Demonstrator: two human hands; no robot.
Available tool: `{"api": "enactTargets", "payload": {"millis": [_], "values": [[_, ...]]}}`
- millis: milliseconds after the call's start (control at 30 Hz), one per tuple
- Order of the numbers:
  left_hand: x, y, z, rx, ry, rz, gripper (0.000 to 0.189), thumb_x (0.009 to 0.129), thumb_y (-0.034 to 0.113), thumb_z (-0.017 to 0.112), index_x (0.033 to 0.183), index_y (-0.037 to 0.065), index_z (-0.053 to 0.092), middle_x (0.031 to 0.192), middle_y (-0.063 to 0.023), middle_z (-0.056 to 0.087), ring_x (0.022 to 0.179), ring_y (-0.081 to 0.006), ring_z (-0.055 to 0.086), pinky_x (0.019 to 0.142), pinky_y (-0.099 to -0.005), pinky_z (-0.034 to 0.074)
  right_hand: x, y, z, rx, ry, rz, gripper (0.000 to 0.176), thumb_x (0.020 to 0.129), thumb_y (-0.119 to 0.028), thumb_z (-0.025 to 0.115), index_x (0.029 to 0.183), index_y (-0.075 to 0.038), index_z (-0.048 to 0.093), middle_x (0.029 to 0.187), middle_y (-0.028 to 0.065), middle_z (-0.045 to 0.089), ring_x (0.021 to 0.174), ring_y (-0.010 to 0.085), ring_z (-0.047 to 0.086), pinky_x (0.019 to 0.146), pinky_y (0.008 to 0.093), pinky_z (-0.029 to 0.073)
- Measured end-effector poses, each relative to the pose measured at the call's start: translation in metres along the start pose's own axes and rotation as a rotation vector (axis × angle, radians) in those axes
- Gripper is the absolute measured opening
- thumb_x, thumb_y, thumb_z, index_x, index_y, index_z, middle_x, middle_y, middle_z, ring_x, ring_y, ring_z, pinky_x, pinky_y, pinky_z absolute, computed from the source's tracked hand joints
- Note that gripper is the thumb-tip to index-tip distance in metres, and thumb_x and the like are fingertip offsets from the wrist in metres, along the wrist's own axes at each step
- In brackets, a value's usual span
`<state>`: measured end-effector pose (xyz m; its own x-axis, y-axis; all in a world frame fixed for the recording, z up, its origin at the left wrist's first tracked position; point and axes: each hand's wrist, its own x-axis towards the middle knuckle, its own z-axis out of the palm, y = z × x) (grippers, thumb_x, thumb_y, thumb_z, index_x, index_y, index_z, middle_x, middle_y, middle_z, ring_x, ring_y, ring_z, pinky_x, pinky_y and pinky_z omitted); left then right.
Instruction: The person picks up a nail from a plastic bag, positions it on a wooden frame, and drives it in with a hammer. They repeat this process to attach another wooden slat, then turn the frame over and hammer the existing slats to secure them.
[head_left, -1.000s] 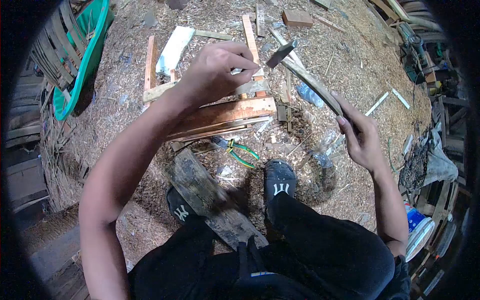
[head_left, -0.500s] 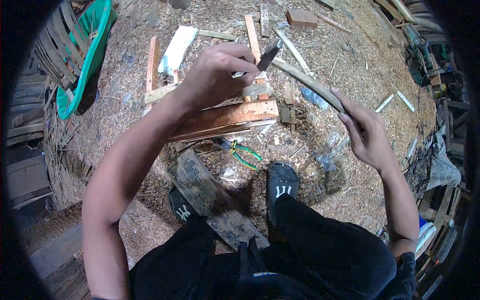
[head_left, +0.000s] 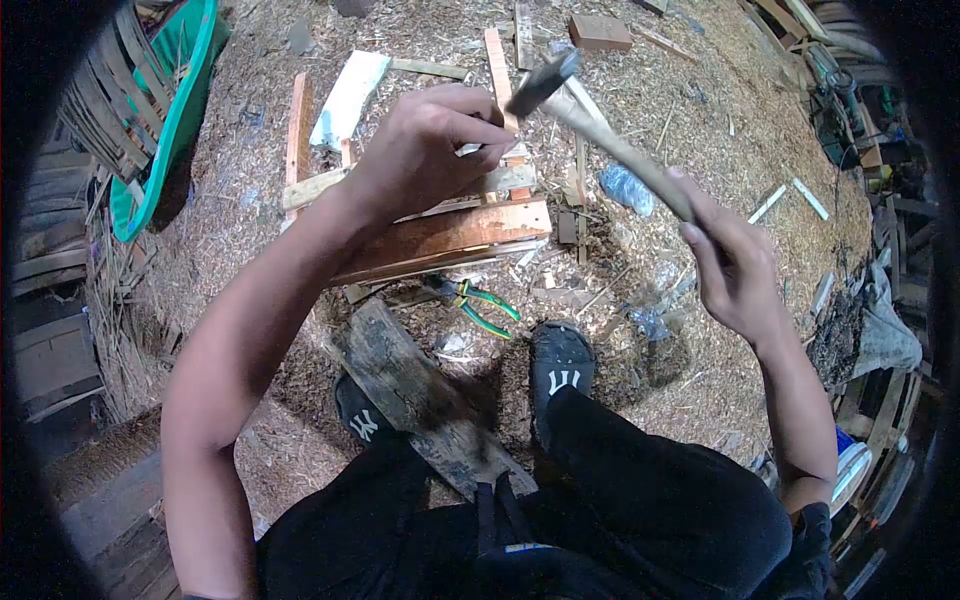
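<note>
My right hand is wrapped round the lower end of a hammer's wooden handle. The dark hammer head hangs just right of and above my left fingertips, apart from them. My left hand is closed in a pinch over a small assembly of wooden slats; whatever sits between thumb and forefinger is too small to make out. Several slats cross one another there, partly hidden by my left hand and forearm.
Pliers with green-yellow handles lie near my feet, beside a weathered board. Around the slats are a white piece, a brick-like block and crumpled blue plastic. A green wheelbarrow-like tub stands at left. Wood shavings cover the ground.
The hammer head has risen slightly and tilted away from my left fingertips, with the handle swinging up in my right hand. My left hand keeps its pinch in nearly the same place.
</note>
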<state>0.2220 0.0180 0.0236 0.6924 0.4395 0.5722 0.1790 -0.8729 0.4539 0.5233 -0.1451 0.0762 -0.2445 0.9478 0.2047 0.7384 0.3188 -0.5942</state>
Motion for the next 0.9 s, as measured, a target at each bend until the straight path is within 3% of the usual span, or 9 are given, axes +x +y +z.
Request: {"api": "enactTargets", "payload": {"millis": [100, 200, 400, 600, 800, 900], "values": [[0.0, -0.002, 0.001, -0.01, 0.001, 0.027, 0.008, 0.078, -0.001, 0.079, 0.084, 0.003, 0.075, 0.083, -0.0083, 0.071, 0.074, -0.0207, 0.07, 0.064, -0.0318, 0.056, 0.001, -0.006, -0.005, -0.091, -0.13, 0.126, 0.051, 0.094, -0.002, 0.061, 0.144, -0.013, 0.057, 0.095, 0.0234, 0.073, 0.07, 0.0287, 0.07, 0.068, 0.0392, 0.054], [0.0, -0.002, -0.001, -0.016, -0.019, 0.005, 0.009, 0.079, 0.0, 0.078, 0.086, 0.003, 0.076, 0.083, -0.0075, 0.07, 0.074, -0.0204, 0.069, 0.063, -0.0325, 0.055, -0.001, -0.007, -0.003, -0.032, -0.093, 0.158, 0.05, 0.095, -0.003, 0.061, 0.144, -0.013, 0.057, 0.095, 0.0228, 0.073, 0.071, 0.0294, 0.07, 0.069, 0.0395, 0.054], [-0.002, -0.003, -0.002, -0.04, -0.024, -0.005, 0.012, 0.081, -0.002, 0.076, 0.091, 0.005, 0.076, 0.086, -0.0072, 0.069, 0.078, -0.0202, 0.07, 0.065, -0.0318, 0.054, -0.001, 0.001, 0.008, 0.018, 0.004, 0.072, 0.048, 0.095, -0.004, 0.06, 0.143, -0.012, 0.058, 0.094, 0.0224, 0.073, 0.069, 0.0294, 0.069, 0.068, 0.0385, 0.052], [-0.004, -0.003, -0.004, -0.055, -0.032, -0.006, 0.016, 0.081, -0.001, 0.076, 0.095, 0.007, 0.077, 0.087, -0.0072, 0.069, 0.078, -0.0209, 0.069, 0.065, -0.0316, 0.054, 0.001, -0.008, 0.004, 0.036, -0.088, 0.21, 0.048, 0.095, -0.004, 0.06, 0.143, -0.012, 0.058, 0.094, 0.0232, 0.072, 0.068, 0.0288, 0.068, 0.067, 0.0374, 0.052], [-0.002, 0.0, -0.007, 0.002, -0.077, -0.03, 0.015, 0.08, 0.0, 0.077, 0.093, 0.007, 0.077, 0.087, -0.0076, 0.069, 0.076, -0.0222, 0.069, 0.065, -0.0319, 0.054, 0.001, -0.007, 0.007, 0.045, -0.036, 0.116, 0.048, 0.095, -0.003, 0.06, 0.142, -0.01, 0.058, 0.086, 0.0218, 0.071, 0.06, 0.0239, 0.062, 0.063, 0.0357, 0.049], [-0.003, -0.001, -0.004, -0.051, -0.036, -0.016, 0.013, 0.08, 0.001, 0.078, 0.092, 0.006, 0.076, 0.086, -0.0075, 0.07, 0.075, -0.0217, 0.069, 0.064, -0.0324, 0.054, 0.0, -0.01, 0.001, 0.034, -0.091, 0.178, 0.048, 0.094, -0.003, 0.061, 0.142, -0.01, 0.058, 0.083, 0.0217, 0.07, 0.059, 0.0229, 0.061, 0.062, 0.0359, 0.049]]}}
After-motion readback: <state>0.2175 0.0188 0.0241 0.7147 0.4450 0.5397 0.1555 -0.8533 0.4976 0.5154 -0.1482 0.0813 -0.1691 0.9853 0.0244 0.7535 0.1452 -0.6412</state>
